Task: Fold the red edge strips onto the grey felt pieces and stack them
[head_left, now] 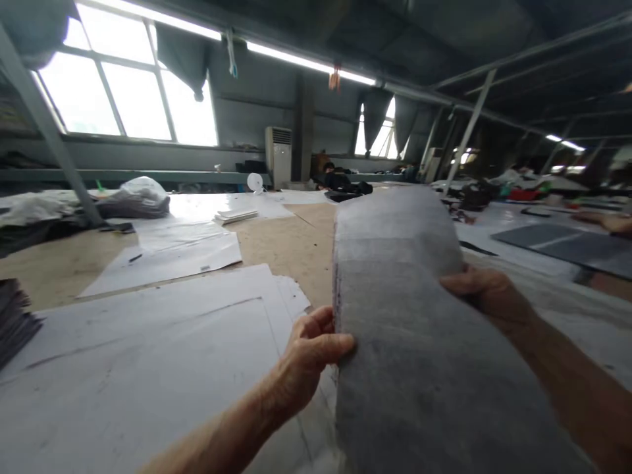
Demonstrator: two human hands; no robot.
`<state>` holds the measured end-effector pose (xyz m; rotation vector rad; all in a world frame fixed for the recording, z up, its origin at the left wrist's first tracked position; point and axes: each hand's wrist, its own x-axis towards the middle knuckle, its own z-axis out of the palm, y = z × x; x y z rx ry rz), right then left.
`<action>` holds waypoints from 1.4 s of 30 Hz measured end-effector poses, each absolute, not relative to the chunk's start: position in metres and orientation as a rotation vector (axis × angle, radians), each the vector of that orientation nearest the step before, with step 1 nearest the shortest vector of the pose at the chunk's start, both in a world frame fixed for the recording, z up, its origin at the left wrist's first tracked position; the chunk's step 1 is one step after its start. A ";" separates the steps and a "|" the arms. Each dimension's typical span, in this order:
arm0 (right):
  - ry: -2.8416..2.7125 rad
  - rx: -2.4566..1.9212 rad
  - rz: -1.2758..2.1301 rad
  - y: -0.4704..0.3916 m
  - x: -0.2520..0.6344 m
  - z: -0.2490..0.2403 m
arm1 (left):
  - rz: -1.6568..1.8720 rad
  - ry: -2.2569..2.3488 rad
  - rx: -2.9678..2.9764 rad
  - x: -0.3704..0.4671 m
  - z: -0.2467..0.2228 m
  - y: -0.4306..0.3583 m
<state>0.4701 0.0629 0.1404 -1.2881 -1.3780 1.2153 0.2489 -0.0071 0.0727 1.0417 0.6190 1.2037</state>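
A long grey stack of cut fabric (pixel 395 309) is raised in front of me, its upper part bending away and its lower part running out of the picture. My left hand (pixel 313 349) pinches the left edge, thumb on the near face and fingers behind the layered, ragged side. At the right edge, my right hand (pixel 486 289) grips the same stack with the thumb in front; its other fingers are mostly hidden behind. Below and left of the fabric lie large white paper sheets (pixel 162 355) with drawn lines.
At the far left edge stands a dark fabric stack (pixel 17 322). A plastic-covered bundle (pixel 138 197) lies near a slanted metal post (pixel 54 131). Thin white boards (pixel 237 215) rest farther back. Another person's hand (pixel 609 222) is at right, near a dark flat panel (pixel 567 243).
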 end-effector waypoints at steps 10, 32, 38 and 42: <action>-1.483 -1.407 1.874 0.155 0.387 0.058 | 1.210 1.494 1.036 0.208 0.031 0.012; -1.535 -1.519 1.630 0.191 0.395 0.062 | 1.251 1.111 3.065 0.198 -0.032 0.037; -1.541 -1.473 1.250 0.178 0.404 0.075 | 1.093 1.213 2.991 0.204 -0.003 0.022; -1.577 -1.404 1.069 0.181 0.402 0.087 | 0.857 1.299 2.799 0.210 0.018 0.008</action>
